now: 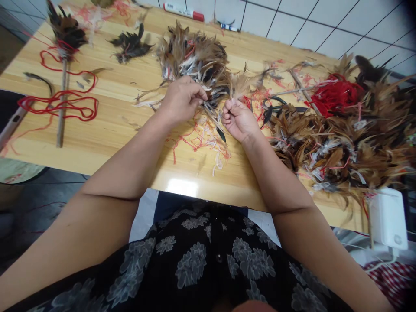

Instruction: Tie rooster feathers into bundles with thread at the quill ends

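My left hand (182, 100) is pinched on the stems of a few feathers (212, 117) at the near edge of a brown and white feather pile (195, 56). Close to its right, my right hand (238, 119) is curled shut around the base of a pale tan feather tuft (242, 83) that fans up behind the fingers. Both hands hover just above the wooden table (113, 121). Red and white thread scraps (201, 141) lie beneath them.
A large heap of brown feathers (351, 138) with a red yarn ball (334, 93) fills the right side. A feather duster on a stick (63, 65) and looped red string (65, 104) lie at the left. Markers (183, 11) rest at the far edge; a white box (388, 219) sits at right.
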Action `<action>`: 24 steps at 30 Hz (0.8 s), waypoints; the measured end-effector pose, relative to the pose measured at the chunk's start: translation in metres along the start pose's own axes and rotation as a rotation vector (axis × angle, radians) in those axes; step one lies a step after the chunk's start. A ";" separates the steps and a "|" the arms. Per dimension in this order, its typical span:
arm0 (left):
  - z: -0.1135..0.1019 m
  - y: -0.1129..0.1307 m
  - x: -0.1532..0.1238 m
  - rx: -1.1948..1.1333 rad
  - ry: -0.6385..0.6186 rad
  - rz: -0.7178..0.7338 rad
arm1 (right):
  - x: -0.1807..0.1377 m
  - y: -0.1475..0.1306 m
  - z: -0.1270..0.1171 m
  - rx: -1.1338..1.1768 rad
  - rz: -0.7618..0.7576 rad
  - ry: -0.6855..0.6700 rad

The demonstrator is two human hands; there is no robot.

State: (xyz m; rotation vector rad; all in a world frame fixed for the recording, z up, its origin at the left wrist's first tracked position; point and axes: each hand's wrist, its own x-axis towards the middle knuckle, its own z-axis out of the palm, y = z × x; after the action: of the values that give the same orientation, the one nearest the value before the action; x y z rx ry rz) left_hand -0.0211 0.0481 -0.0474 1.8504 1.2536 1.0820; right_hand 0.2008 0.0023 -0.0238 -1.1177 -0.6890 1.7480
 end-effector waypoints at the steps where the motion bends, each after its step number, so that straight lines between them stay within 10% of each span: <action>1: -0.001 0.000 0.000 -0.004 -0.005 0.021 | 0.000 0.000 0.000 -0.009 -0.003 -0.001; 24: 0.005 0.009 -0.002 -0.158 0.062 -0.130 | -0.002 0.003 0.000 -0.060 -0.081 0.017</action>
State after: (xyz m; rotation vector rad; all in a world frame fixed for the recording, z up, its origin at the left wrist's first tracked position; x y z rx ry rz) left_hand -0.0136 0.0432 -0.0421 1.6069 1.2669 1.1405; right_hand 0.1998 -0.0004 -0.0256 -1.1289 -0.7707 1.6573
